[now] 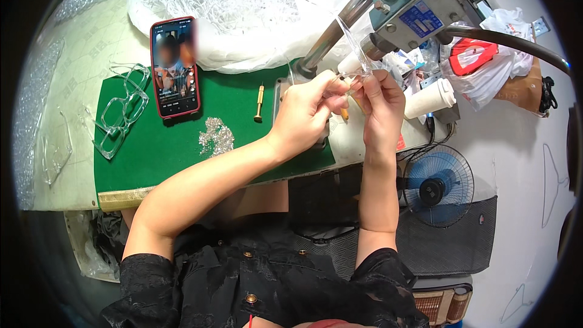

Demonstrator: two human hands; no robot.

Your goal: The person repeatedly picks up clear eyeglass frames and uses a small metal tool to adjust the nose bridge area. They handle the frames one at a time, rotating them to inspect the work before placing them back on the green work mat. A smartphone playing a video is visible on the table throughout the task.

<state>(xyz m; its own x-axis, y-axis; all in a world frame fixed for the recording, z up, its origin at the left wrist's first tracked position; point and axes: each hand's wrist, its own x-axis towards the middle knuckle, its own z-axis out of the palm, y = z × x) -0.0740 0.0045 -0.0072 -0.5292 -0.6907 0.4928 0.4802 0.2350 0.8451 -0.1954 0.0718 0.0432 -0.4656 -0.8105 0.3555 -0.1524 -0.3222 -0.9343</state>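
I can see a long, thin, clear piece (353, 39), maybe plastic, up in the air by the edge of the table. It is held at its near end, and its far end pokes out past the fingers. The left hand (306, 106) has its thumb and fingers pinched together on it. The right hand (382, 103) is pinched tight on it too, with the thumb on top. A small yellow-orange bit (344, 113) peeks out under the fingers, but I can't tell what it is.

The work on this piece looks like it is in the middle, not done, since both hands are busy with it. I can't see how much is left.

Close by is a big machine (395, 24) of blue-green metal with fat bolts and a smooth, shiny pole (334, 30). On the flat green mat (234, 97) lies a skinny gold screwdriver (260, 103). Next to it is a loose heap of tiny sparkly bits (215, 136), a lot of them, so there seem to be plenty to use. Clear glasses frames (124, 106) with rounded holes lie on the left; I can't tell if they are finished. A phone (175, 67) in a red case rests near them. Behind the mat, a soft white bag (249, 51) is full of thin, clear, shiny strips (225, 0).
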